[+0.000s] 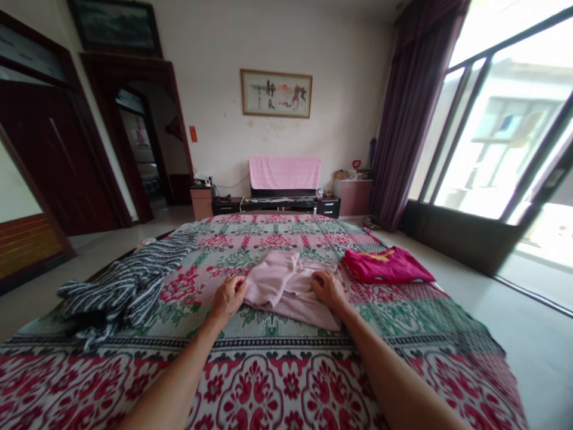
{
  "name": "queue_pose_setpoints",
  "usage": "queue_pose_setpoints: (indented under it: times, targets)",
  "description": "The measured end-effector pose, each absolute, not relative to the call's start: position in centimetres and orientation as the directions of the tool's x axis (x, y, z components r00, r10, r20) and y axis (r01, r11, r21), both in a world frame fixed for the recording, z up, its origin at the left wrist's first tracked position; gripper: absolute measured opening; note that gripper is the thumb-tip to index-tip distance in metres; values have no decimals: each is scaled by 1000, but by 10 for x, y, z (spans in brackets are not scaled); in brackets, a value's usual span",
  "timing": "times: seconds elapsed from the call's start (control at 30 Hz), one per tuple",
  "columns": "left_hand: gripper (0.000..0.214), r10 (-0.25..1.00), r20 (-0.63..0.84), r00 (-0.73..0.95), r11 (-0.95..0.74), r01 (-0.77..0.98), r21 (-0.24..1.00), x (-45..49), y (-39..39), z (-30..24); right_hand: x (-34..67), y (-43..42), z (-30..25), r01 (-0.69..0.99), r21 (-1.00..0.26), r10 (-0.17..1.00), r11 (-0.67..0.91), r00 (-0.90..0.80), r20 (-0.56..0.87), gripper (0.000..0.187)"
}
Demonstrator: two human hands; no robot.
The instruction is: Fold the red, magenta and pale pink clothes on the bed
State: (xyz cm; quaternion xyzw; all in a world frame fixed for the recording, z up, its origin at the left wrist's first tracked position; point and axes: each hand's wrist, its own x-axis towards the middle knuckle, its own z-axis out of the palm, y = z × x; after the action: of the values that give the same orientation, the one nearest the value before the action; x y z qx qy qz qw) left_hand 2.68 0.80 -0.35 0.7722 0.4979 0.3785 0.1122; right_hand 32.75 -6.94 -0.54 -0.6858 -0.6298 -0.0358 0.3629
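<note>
A pale pink garment (273,280) lies partly folded on the patterned bedspread (255,382), with one section laid across the rest. At its left edge, my left hand (230,297) pinches the cloth between thumb and fingers. My right hand (330,291) rests at the garment's right side, its fingers curled onto the fabric; the fingertips are partly hidden. To the right of that hand sits a folded bright pink garment (388,264) with a yellow mark. A black-and-white striped garment (129,283) is spread loosely on the left.
Beyond the bed, a low black cabinet (227,207) stands against the wall, and a pink cloth (285,173) covers something on it. Purple curtains (412,107) hang beside large glass doors (487,137) on the right. A dark doorway (147,143) opens at left.
</note>
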Motion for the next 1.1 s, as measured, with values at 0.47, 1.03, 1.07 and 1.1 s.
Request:
queue_pose_setpoints:
  times: [0.47, 1.03, 1.07, 1.1]
  targets:
    - [29, 860, 445, 249, -481, 686, 546, 24, 20, -16, 351, -62, -7, 776, -631, 631, 22, 478, 610, 30]
    - [32, 968, 187, 166, -222, 917, 332, 37, 4, 11, 360, -21, 13, 878, -455, 774, -149, 390, 499, 38]
    - [29, 966, 191, 172, -226, 923, 311, 37, 4, 9, 358, -9, 17, 896, -424, 806, -131, 345, 481, 37]
    - [27, 964, 200, 177, -232, 927, 296, 36, 4, 8, 355, 3, 20, 911, -396, 835, -119, 307, 456, 35]
